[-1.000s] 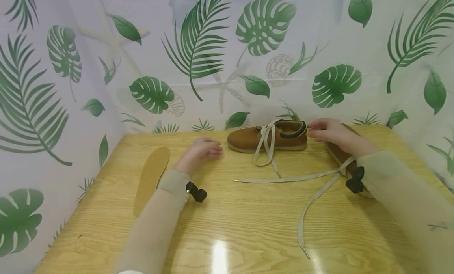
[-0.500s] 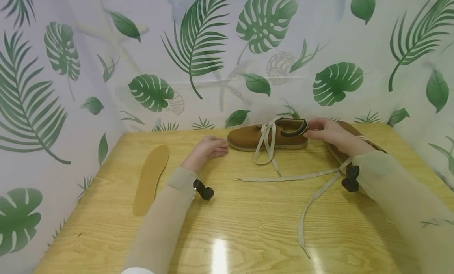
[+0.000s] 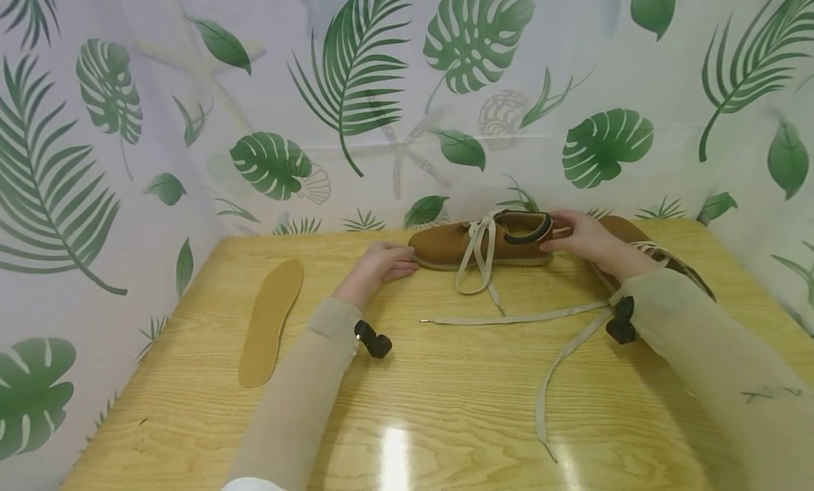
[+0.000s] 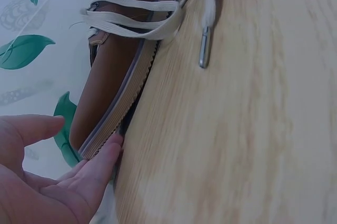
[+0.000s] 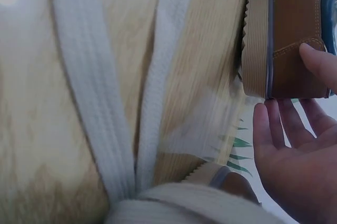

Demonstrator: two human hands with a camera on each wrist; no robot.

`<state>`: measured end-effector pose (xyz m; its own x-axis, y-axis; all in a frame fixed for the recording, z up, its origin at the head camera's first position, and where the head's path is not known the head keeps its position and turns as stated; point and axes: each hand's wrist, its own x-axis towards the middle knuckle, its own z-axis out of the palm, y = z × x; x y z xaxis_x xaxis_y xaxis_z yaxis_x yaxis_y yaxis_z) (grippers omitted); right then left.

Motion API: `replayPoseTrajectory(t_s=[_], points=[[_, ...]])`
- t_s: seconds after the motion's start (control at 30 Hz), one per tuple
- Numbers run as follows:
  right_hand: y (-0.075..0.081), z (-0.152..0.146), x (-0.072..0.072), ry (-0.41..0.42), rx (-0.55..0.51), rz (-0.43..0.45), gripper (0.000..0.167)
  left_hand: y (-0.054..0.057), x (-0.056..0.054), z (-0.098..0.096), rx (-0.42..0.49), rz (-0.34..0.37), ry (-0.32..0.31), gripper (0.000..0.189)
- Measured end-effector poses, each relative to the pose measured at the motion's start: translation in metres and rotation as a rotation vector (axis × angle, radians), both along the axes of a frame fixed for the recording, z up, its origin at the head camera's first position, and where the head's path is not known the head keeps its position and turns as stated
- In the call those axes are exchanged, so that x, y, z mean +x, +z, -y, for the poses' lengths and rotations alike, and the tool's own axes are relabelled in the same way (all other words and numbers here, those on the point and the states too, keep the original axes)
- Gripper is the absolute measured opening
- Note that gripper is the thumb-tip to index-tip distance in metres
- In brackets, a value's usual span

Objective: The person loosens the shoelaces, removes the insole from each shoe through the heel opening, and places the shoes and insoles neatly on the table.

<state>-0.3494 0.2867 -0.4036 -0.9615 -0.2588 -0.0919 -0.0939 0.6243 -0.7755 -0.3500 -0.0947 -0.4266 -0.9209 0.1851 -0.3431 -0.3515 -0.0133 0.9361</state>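
Note:
A brown lace-up shoe (image 3: pixel 444 245) with pale laces stands along the back of the wooden table, toe to the left. My left hand (image 3: pixel 379 268) is at its toe; in the left wrist view the extended fingers (image 4: pixel 102 168) reach the sole's edge while the thumb stays apart. My right hand (image 3: pixel 590 241) grips the heel. Its thumb (image 5: pixel 318 63) lies on the shoe's side and its fingers are at the back of the heel, as the right wrist view shows. A second brown shoe (image 3: pixel 624 229) lies partly hidden behind my right hand and forearm.
A tan insole (image 3: pixel 270 321) lies on the left of the wooden table (image 3: pixel 445 406). One long loose lace (image 3: pixel 509 321) stretches left from the second shoe, and another lace end (image 3: pixel 540 406) curves toward the front. Leaf-patterned cloth (image 3: pixel 381 74) hangs at the back and sides.
My left hand has moved right and up to the shoe's toe. My right hand has moved slightly left, closing onto the heel. The shoe stays in place.

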Motion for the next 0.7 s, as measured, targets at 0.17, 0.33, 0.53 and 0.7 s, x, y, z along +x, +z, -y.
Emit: replayPoseTrajectory(t_s=[0.17, 0.33, 0.53, 0.7], points=[[-0.001, 0.002, 0.001, -0.013, 0.014, -0.010, 0.070, 0.001, 0.000, -0.003, 0.048, 0.004, 0.020, 0.049], [0.001, 0.006, 0.007, -0.026, 0.005, -0.016, 0.071, 0.002, -0.002, -0.006, 0.036, 0.012, 0.032, 0.056], [0.001, 0.010, 0.011, -0.046, 0.015, -0.024, 0.073, 0.004, -0.005, -0.007, 0.006, 0.034, 0.040, 0.061], [-0.004, 0.010, 0.011, -0.063, -0.042, 0.012, 0.075, 0.003, -0.005, -0.006, -0.019, 0.037, 0.041, 0.062]])
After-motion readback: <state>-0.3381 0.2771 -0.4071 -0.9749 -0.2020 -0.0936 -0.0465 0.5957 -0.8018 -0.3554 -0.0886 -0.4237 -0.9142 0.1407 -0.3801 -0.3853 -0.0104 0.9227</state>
